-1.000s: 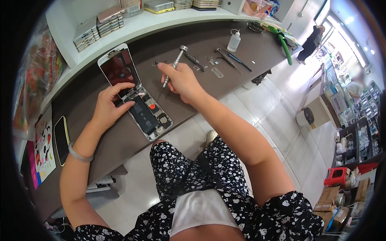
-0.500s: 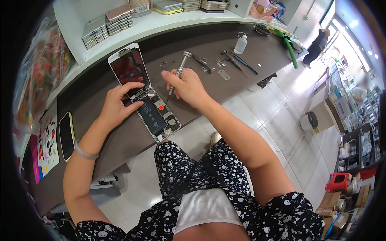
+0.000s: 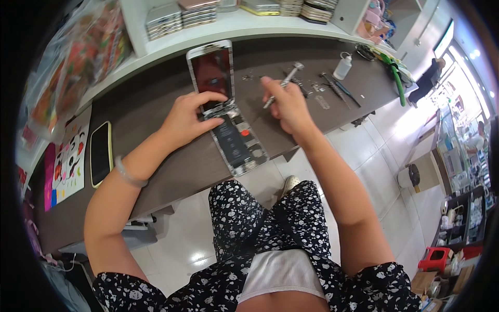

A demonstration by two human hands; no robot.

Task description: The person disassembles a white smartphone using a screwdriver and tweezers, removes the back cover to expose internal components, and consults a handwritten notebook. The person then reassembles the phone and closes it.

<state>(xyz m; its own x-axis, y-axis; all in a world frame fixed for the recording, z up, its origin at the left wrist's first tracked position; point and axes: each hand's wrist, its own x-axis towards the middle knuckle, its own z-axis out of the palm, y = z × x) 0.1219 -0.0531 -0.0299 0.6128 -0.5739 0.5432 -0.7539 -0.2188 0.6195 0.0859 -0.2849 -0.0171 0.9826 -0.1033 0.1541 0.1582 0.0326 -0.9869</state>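
A smartphone stands opened up on the brown desk, its screen panel (image 3: pixel 212 70) raised at the far end of the body. In the body, a black battery (image 3: pixel 232 140), a red round sticker and metal parts are exposed. My left hand (image 3: pixel 193 118) holds the phone where panel and body meet, forefinger at the panel's base and thumb on the body near the battery's top. To the right of the phone, my right hand (image 3: pixel 290 108) is closed around a silver screwdriver (image 3: pixel 285 83), held slantwise above the desk. Its tip is apart from the phone.
Tweezers (image 3: pixel 347 92), other screwdrivers and small metal parts lie beyond my right hand, near a white dropper bottle (image 3: pixel 343 66). A second phone with a yellow-green edge (image 3: pixel 101 154) lies at left. Stacked phones (image 3: pixel 199 13) fill the shelf behind. Another person (image 3: pixel 427 81) stands far right.
The whole view has shifted, so the desk and phone appear farther right. My right hand has drawn the screwdriver slightly away from the phone and tilted it flatter. My left hand keeps its hold.
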